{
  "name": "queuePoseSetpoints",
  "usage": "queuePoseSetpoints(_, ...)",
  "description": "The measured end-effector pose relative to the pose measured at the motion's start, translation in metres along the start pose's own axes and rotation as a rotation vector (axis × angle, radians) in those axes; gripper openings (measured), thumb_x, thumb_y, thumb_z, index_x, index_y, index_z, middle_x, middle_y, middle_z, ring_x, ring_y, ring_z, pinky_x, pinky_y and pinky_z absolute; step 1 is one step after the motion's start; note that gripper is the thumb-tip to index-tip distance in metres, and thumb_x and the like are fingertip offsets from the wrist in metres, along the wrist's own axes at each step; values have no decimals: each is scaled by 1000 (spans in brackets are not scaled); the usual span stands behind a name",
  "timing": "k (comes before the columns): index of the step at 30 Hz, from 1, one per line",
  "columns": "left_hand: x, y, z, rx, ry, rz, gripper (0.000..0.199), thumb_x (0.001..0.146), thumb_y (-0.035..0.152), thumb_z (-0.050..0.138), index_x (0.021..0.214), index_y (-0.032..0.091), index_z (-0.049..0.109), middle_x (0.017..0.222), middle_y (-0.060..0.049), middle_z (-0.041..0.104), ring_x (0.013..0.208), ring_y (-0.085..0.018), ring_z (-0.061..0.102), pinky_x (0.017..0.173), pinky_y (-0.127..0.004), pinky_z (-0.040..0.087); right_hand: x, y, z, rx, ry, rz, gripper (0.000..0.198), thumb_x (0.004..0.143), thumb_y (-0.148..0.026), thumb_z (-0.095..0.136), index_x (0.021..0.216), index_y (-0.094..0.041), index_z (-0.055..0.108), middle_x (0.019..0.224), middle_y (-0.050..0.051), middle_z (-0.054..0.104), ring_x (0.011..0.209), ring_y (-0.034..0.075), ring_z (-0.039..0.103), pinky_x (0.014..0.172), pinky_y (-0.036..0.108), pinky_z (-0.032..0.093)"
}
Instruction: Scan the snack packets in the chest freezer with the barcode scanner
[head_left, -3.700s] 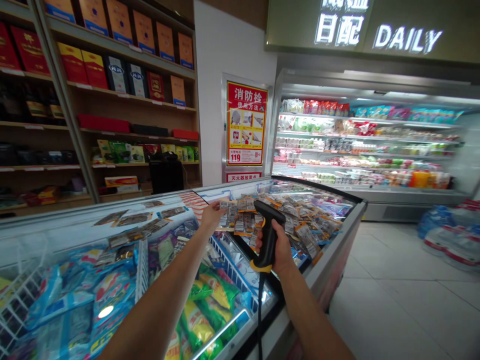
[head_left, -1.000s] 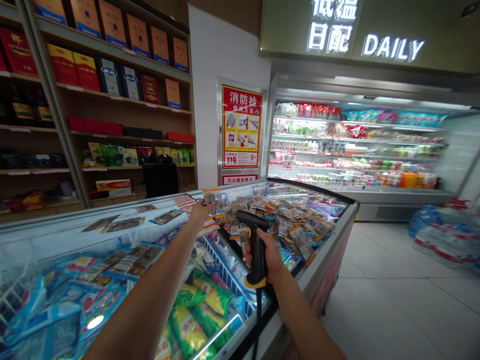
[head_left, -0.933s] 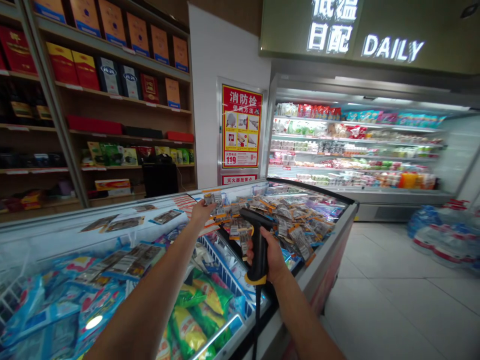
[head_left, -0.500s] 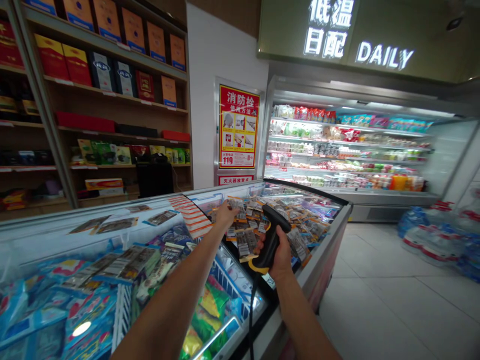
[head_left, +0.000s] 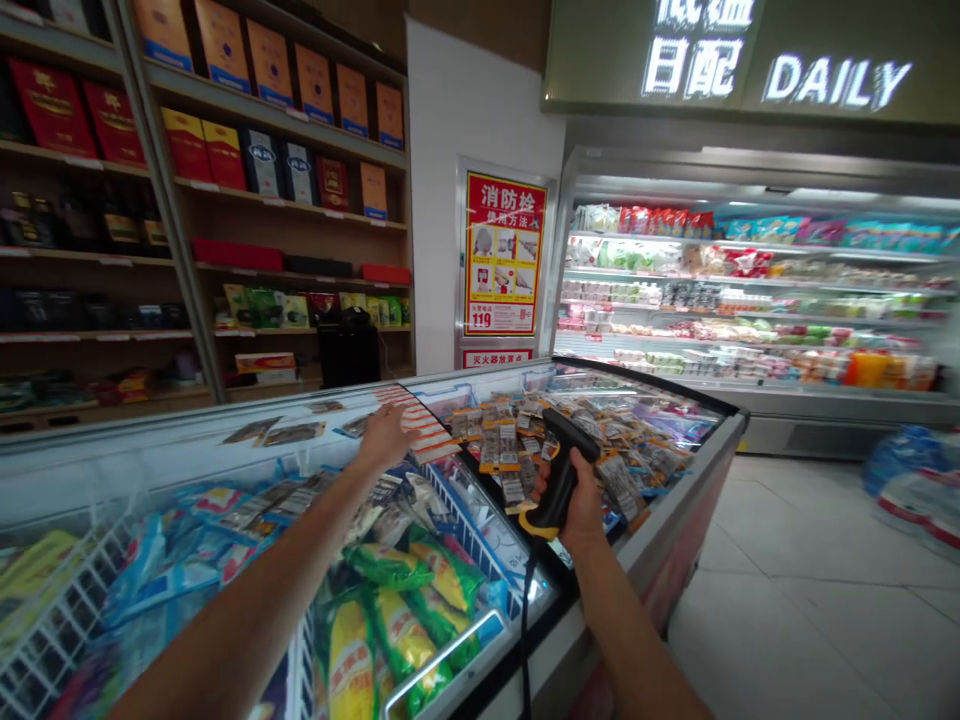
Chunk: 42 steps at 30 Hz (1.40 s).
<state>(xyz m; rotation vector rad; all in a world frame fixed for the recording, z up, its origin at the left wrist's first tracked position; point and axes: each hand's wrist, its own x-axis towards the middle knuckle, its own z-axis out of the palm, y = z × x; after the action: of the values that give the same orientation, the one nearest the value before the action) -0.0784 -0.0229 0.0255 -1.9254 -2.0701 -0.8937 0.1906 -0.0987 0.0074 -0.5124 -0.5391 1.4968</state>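
A black and yellow barcode scanner (head_left: 561, 475) is gripped in my right hand (head_left: 585, 505), its head tilted up to the left and its cable hanging down. Behind and beside it, many small flat packets (head_left: 499, 445) with orange edges are heaped on the freezer's dark-framed glass. My left hand (head_left: 388, 436) is stretched out over the freezer lid, at the orange-and-white striped sheet (head_left: 427, 428). Its thumb and fingers look apart, with nothing visible between them. A single packet (head_left: 355, 428) lies just left of that hand, and more flat packets (head_left: 294, 433) lie farther left.
Inside the chest freezer (head_left: 701, 490) are white wire baskets (head_left: 67, 590) and green-yellow corn bags (head_left: 397, 610). Shelves of boxed goods (head_left: 315, 85) stand behind at left. A lit refrigerated display (head_left: 750, 290) is at back right, with bottled water packs (head_left: 911, 480) on the floor.
My left hand has moved left from the packet heap to the striped sheet. The view has turned slightly left; my right hand still holds the scanner over the heap.
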Motion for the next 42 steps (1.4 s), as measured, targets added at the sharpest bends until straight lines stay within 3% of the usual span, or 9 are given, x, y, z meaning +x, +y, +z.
queuePoseSetpoints(5, -33, -85, -47, 229, -156, -263, 62, 71, 46, 46, 125, 13, 43, 129, -16, 45, 118, -31, 41, 90, -38, 35, -8, 4, 6, -28, -27, 29, 30, 62, -43, 63, 74, -17, 52, 51, -3, 51, 40, 9, 45, 36, 19, 37)
queuePoseSetpoints(9, -55, -100, -59, 163, -317, -354, 70, 67, 58, 46, 122, 14, 47, 121, -18, 53, 111, -35, 47, 84, -38, 38, -13, 9, 11, -54, -61, 54, 31, 62, -43, 63, 77, -18, 53, 51, -3, 52, 40, 10, 46, 35, 19, 38)
queuePoseSetpoints(12, -67, -94, -57, 138, -303, -343, 68, 65, 59, 47, 116, 15, 52, 116, -18, 56, 107, -35, 49, 80, -38, 40, -14, 12, 13, -69, -61, 56, 32, 61, -43, 64, 77, -18, 53, 51, -3, 52, 39, 10, 46, 34, 20, 37)
queuePoseSetpoints(20, -68, -44, -47, 159, -285, -351, 50, 74, 50, 39, 104, 15, 57, 113, -18, 56, 109, -36, 46, 82, -48, 38, -13, 12, 11, -103, -10, 91, 30, 62, -43, 63, 74, -18, 52, 49, -2, 53, 38, 10, 46, 34, 19, 38)
queuePoseSetpoints(24, -67, 1, -36, 120, -152, -178, 40, 77, 35, 43, 110, 17, 55, 119, -16, 54, 116, -33, 41, 92, -48, 31, -13, 11, 8, -84, -5, 83, 31, 62, -44, 62, 78, -18, 53, 49, -3, 52, 39, 10, 46, 34, 19, 38)
queuePoseSetpoints(28, -81, 55, -9, -260, -368, 23, 44, 72, 37, 53, 114, 22, 53, 114, -11, 59, 106, -26, 52, 88, -34, 37, -13, 9, 3, -35, -10, 68, 32, 61, -45, 62, 75, -18, 52, 50, -3, 52, 39, 9, 46, 35, 19, 38)
queuePoseSetpoints(33, -94, 101, 19, -247, -342, 122, 53, 69, 30, 57, 119, 18, 51, 114, -14, 58, 107, -29, 50, 89, -38, 35, -14, 8, 2, -30, -4, 103, 30, 63, -45, 61, 68, -17, 51, 50, -3, 52, 37, 10, 46, 34, 20, 38)
queuePoseSetpoints(36, -88, 88, 5, -157, -300, 74, 53, 71, 34, 53, 122, 21, 47, 121, -12, 53, 112, -27, 46, 92, -36, 33, -15, 7, 3, -26, 5, 100, 29, 63, -44, 62, 65, -17, 51, 50, -2, 53, 38, 10, 47, 35, 21, 38)
queuePoseSetpoints(42, -73, 0, -45, 240, -234, -312, 46, 69, 44, 50, 104, 15, 57, 106, -20, 59, 107, -38, 46, 83, -50, 34, -16, 12, 5, -38, 3, 116, 29, 65, -44, 60, 64, -17, 51, 49, -2, 53, 38, 10, 46, 33, 21, 37)
